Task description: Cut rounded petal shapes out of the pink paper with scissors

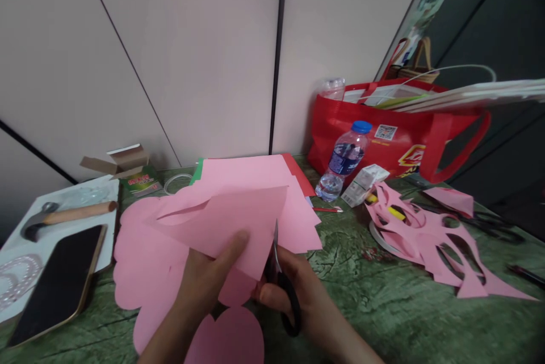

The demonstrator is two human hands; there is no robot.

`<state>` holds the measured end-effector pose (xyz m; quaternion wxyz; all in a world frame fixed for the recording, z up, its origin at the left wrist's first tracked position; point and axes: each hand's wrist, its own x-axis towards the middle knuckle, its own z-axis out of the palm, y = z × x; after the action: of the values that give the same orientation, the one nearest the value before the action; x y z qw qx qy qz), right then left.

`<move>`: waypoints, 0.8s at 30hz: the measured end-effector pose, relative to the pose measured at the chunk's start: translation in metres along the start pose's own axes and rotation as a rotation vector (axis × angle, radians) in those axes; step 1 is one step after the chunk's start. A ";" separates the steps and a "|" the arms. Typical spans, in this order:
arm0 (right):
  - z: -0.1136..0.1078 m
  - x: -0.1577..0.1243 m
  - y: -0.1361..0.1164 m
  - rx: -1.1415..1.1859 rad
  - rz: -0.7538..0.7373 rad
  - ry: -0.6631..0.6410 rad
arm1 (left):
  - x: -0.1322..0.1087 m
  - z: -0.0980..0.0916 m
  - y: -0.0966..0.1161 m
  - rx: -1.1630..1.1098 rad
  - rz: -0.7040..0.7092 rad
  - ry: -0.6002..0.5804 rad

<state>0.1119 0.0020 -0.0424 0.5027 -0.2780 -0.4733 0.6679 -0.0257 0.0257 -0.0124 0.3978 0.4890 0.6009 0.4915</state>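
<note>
A folded sheet of pink paper point(251, 210) is pinched in my left hand point(208, 276), thumb on top and fingers hidden beneath. My right hand point(293, 284) grips black-handled scissors point(290, 307), their blades pointing up at the sheet's right edge. Whether the blades are closed on the paper I cannot tell. Under and around my left hand lie scalloped pink paper cutouts point(140, 250). Behind the held sheet rests a stack of pink sheets point(247, 170), with a red sheet point(300, 175) and a green edge showing beneath.
Pink paper scraps point(447, 239) lie at the right, near a water bottle point(344, 154), a small white box point(364, 185) and a red bag point(383, 137). To the left are a hammer point(72, 214), a phone point(59, 279), bead strings point(19, 279) and an opened carton point(138, 176).
</note>
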 end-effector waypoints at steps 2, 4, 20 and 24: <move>0.000 0.000 0.001 0.016 0.000 -0.005 | -0.001 0.002 0.001 0.030 0.011 0.020; 0.001 0.000 0.001 0.023 -0.008 -0.010 | -0.002 0.004 0.001 0.043 0.013 0.020; 0.002 0.000 -0.001 0.152 -0.047 0.055 | -0.012 0.013 -0.001 0.023 -0.076 -0.029; 0.001 0.000 -0.001 0.116 -0.048 0.062 | -0.011 0.013 -0.002 -0.068 -0.074 0.012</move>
<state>0.1113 0.0014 -0.0410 0.5483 -0.2575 -0.4245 0.6730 -0.0113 0.0174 -0.0172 0.4287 0.4495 0.6039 0.4995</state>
